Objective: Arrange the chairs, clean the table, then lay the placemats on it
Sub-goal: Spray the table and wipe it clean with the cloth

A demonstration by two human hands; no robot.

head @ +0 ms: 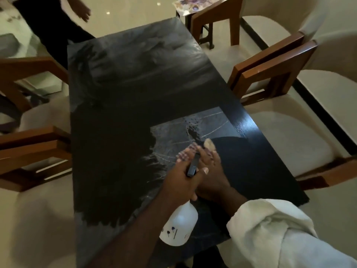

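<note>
1. Stands at the near end of a dark bench [108, 132]; looks down on both hands over its veined stone inlay.
2. Grips a white bottle [179, 223] in the left hand [179, 178]; curls the fingers round its black trigger head; tilts it, head forward over the inlay, body low over the near edge.
3. Lays the right hand [214, 178] just beside the left; stretches its fingers [214, 159] straight, unclenched, tips on a small beige pad [209, 145]; too blurred to tell its kind.
4. Shows wet spots [193, 130] on the inlay just beyond the pad.
5. Keeps right chairs [289, 136] and left chairs [36, 149] along the long sides; far chair [216, 14] past the far right corner.
6. Leaves a patterned mat [188, 3] beside the far chair, well apart from the hands.
7. Catches another person's hand [83, 12] at the far left.
</note>
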